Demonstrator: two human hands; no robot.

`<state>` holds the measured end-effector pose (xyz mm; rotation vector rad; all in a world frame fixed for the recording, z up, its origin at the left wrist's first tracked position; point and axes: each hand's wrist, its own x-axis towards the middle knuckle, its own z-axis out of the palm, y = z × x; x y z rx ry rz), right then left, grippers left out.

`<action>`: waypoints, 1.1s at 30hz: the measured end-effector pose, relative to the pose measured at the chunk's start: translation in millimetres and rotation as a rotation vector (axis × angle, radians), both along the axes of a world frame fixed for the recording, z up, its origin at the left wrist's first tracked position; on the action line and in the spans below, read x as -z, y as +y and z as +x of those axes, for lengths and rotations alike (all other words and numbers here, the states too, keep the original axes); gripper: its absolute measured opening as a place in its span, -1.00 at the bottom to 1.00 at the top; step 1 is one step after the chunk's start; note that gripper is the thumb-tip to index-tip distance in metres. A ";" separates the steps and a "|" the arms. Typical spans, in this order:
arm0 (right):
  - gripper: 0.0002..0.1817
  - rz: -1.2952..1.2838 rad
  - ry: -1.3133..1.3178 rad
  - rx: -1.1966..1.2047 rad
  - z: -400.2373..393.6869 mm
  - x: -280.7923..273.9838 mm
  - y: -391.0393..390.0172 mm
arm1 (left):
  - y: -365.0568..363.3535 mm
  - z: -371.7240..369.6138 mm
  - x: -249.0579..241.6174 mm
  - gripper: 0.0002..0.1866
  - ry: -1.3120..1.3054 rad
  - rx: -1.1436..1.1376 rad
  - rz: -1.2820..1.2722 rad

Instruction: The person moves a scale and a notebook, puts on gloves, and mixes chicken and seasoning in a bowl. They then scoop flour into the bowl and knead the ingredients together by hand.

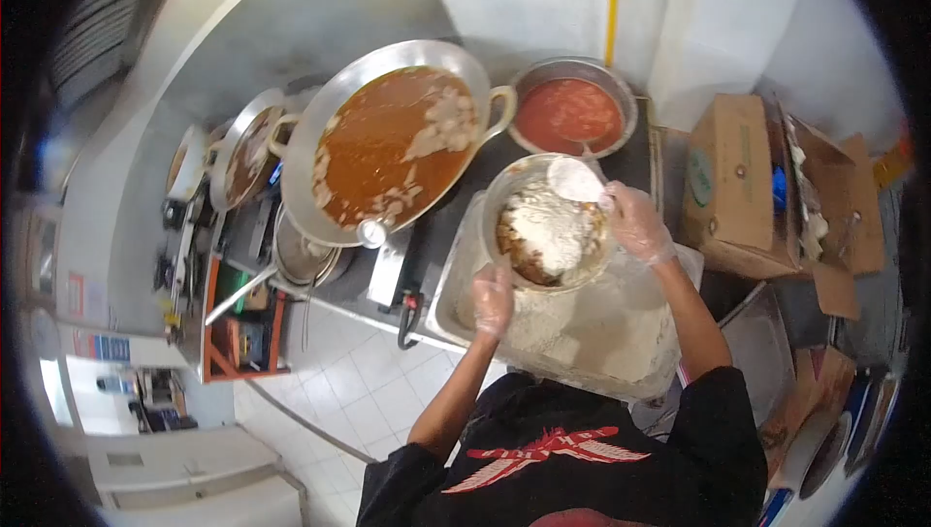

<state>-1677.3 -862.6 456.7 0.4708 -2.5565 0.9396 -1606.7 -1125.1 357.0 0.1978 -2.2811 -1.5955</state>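
A person in a black T-shirt with a red and white print stands at the bottom centre, seen from above, wearing clear plastic gloves. The left hand pinches the lower-left rim of a round metal bowl, which sits at the centre, slightly right. Inside the bowl, a mound of white powder partly covers brown, lumpy food. At the bowl's upper right, the right hand closes its fingers around a scoop, held over the powder; the scoop is whitened and a little blurred, so it may be a small cup instead.

Under the bowl lies a large rectangular metal tub, its bottom coated with pale powder. Just above the bowl, a metal basin holds red liquid. At upper centre-left, a wide two-handled wok contains brown liquid with pale foamy patches, and a dial thermometer sits at its lower rim. A second wok stands farther left. On the right is an open cardboard box; white floor tiles show at lower left.
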 end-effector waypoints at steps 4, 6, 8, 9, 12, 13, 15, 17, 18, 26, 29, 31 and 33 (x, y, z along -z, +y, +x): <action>-0.91 -0.021 -0.051 -0.010 15.6 -60.9 4.3 | -3.8 18.5 -19.2 -0.70 -0.094 0.010 0.122; -0.85 -0.097 -0.096 0.041 8.2 -82.3 12.2 | -1.5 20.0 -32.5 -0.71 -0.081 0.025 0.212; -0.80 -0.121 -0.140 0.109 -11.1 -89.6 21.3 | 1.6 18.4 -42.4 -0.72 -0.048 0.048 0.298; -0.73 -0.094 -0.096 0.115 -32.5 -81.7 31.6 | 2.8 19.1 -47.1 -0.72 -0.031 0.056 0.341; -0.69 0.128 -0.095 0.232 -106.9 -64.0 49.9 | 6.7 26.5 -63.0 -0.65 -0.088 -0.015 0.270; -0.68 0.206 -0.112 0.255 -132.6 -57.2 54.5 | 5.2 27.5 -60.3 -0.65 -0.126 0.023 0.284; -0.71 0.324 -0.159 0.320 -173.9 -40.8 57.5 | -2.1 27.5 -52.1 -0.66 -0.202 0.099 0.297; -0.75 0.410 -0.225 0.394 -212.3 -24.9 54.1 | 7.5 31.8 -65.0 -0.64 -0.208 0.042 0.327; -0.74 0.431 -0.223 0.390 -235.1 -11.5 59.1 | 12.1 30.0 -68.5 -0.63 -0.234 0.016 0.319; -0.79 0.784 -0.316 0.102 -332.2 64.3 56.8 | 1.9 31.2 -50.9 -0.67 -0.224 0.061 0.325; -0.76 0.912 -0.207 -0.128 -326.3 60.1 60.2 | -4.9 28.7 -43.3 -0.68 -0.191 0.077 0.335; -0.74 0.725 -0.229 -0.173 -305.2 40.7 60.3 | -5.3 30.7 -40.7 -0.67 -0.144 0.065 0.336; -0.72 0.432 -0.292 -0.163 -277.9 -13.2 62.2 | 8.2 20.3 -58.1 -0.65 -0.066 0.053 0.352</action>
